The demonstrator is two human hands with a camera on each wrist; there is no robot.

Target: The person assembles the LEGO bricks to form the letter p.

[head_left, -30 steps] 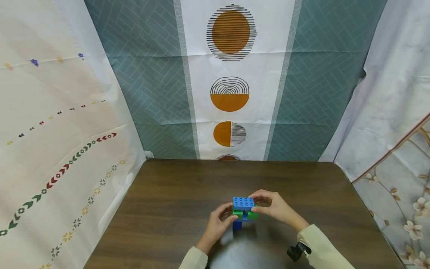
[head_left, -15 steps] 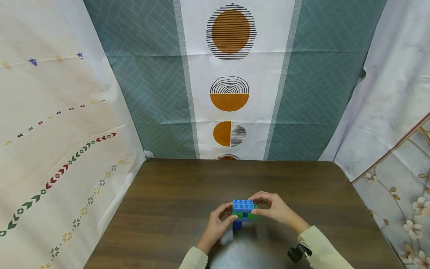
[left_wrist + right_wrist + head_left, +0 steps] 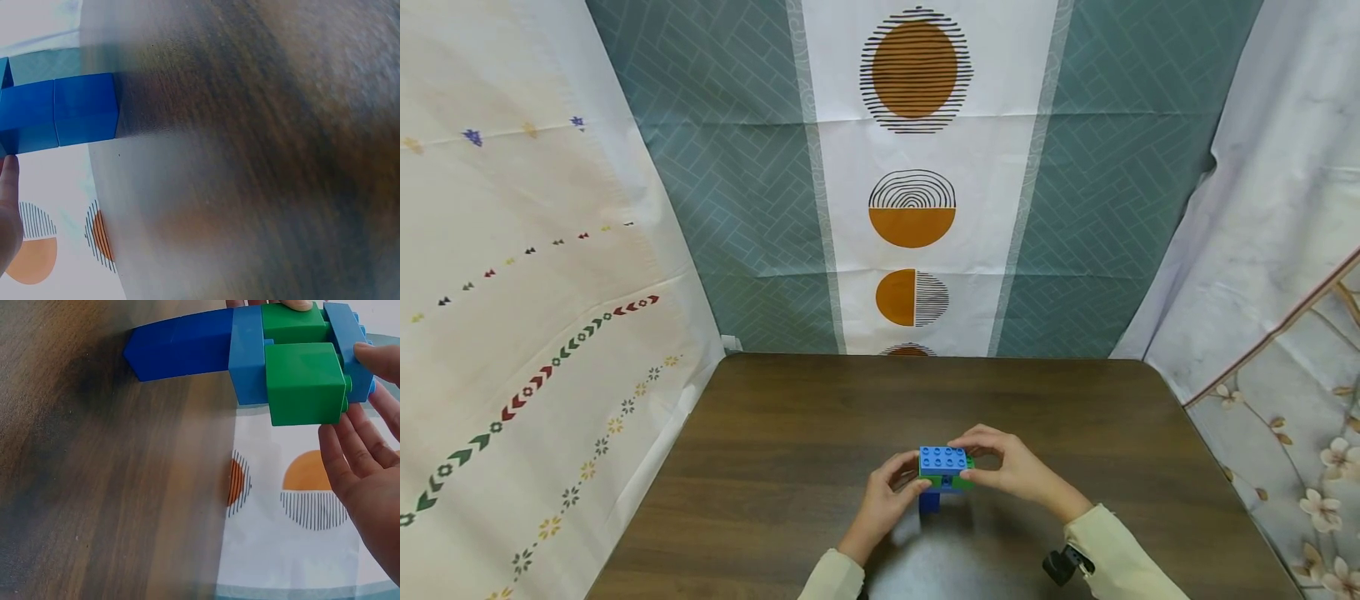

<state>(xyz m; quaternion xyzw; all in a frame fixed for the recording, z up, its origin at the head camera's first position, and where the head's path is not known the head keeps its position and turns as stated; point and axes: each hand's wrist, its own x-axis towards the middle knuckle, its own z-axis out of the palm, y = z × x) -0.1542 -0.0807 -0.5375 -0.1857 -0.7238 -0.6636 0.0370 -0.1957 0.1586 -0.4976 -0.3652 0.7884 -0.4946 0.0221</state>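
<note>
A stack of toy building bricks stands on the table in front of me. Its base is a dark blue column (image 3: 181, 347), with a light blue brick (image 3: 247, 359) on top. Above that sit two green bricks (image 3: 303, 384), side by side. My left hand (image 3: 880, 508) steadies the stack at green-brick height, thumb in front and fingers at the left side. My right hand (image 3: 1026, 472) pinches the top light blue brick (image 3: 943, 459) between thumb and fingers, over the green studs. Whether that brick is fully seated I cannot tell. Only a finger (image 3: 9, 181) and part of the left hand show in the left wrist view.
The brown wooden table (image 3: 790, 433) has rounded far corners. A teal and white patterned cloth (image 3: 917, 150) hangs behind it, with pale printed cloths on both sides. A small black device (image 3: 1062, 564) hangs at the right sleeve.
The top light blue brick has come down slightly onto the green bricks, hiding most of their studs. My right hand has shifted a little left; the left hand stays in place.
</note>
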